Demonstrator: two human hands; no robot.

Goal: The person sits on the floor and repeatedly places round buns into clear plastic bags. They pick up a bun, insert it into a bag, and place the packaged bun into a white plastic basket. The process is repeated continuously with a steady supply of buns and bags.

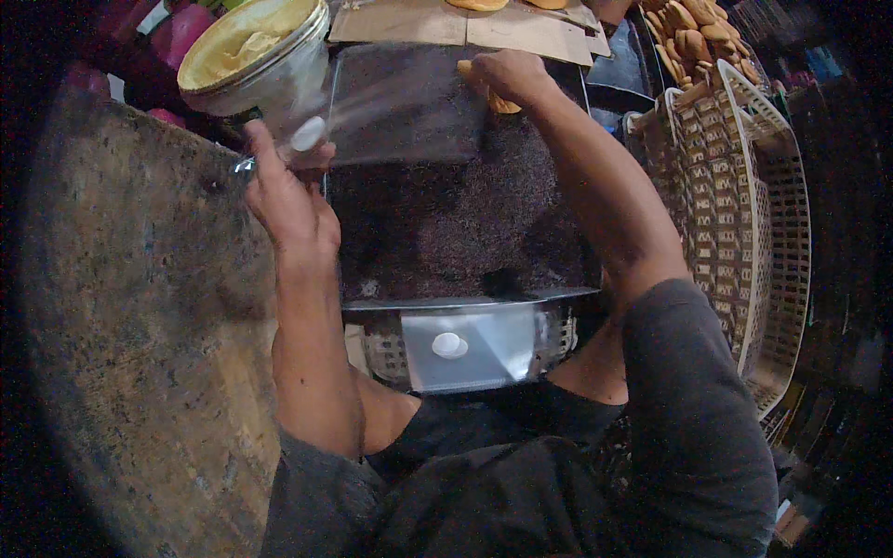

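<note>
My left hand (293, 200) is raised beside the left edge of a dark tray (446, 232). Its fingers close around what looks like a clear plastic bag, smeared by motion, with a white oval mark (309, 134) on it. Over the far part of the tray, my right hand (513, 76) is closed on a golden-brown bread roll (464, 67), mostly hidden by the fingers. Another bread roll (503, 104) shows just below that hand; whether they touch I cannot tell.
At the far left stands a bucket (249, 60) of pale yellow cream. Cardboard (400, 23) with bread lies beyond the tray. A cream-coloured plastic crate (735, 205) stands on the right, near piled bread (693, 37). A plastic packet (470, 358) with a white round mark lies nearest me.
</note>
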